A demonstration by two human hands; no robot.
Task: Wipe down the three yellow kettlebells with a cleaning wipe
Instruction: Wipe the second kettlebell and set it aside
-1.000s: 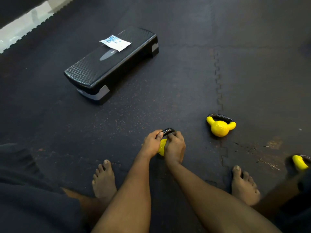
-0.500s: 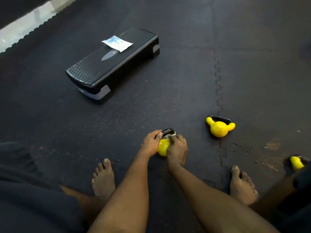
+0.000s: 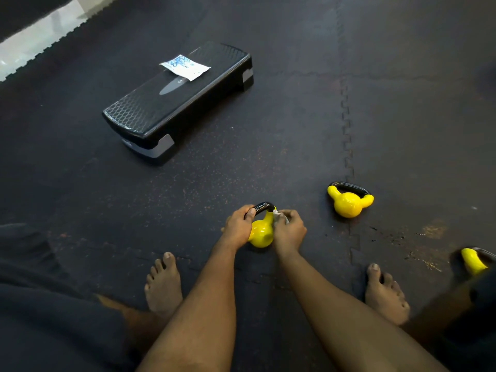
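Three yellow kettlebells sit on the dark rubber floor (image 3: pixel 268 157), and the one being worked on, the near kettlebell (image 3: pixel 260 233), stands between the person's bare feet, just ahead of the toes. The left grip (image 3: pixel 239 224) is clenched round the left end of its black handle, steadying it. The right grip (image 3: pixel 290 232) pinches a crumpled white wipe (image 3: pixel 280 214) against the right side, where handle meets body. To do this step well, I judge the left should hold the bell firm so it cannot roll. The wipe should then travel down over the round body and under the handle arch, with the bell turned or tipped to reach its hidden far side and base. The bell looks small, smooth and glossy, bright yellow with a black sleeve over the top of the handle; any dirt is too small to tell. The middle kettlebell (image 3: pixel 349 202) sits well apart to the right, and the far-right kettlebell (image 3: pixel 473 261) is partly hidden near the right foot. A step platform (image 3: pixel 150 116) bearing a wipe packet (image 3: pixel 185 67) stands farther back.
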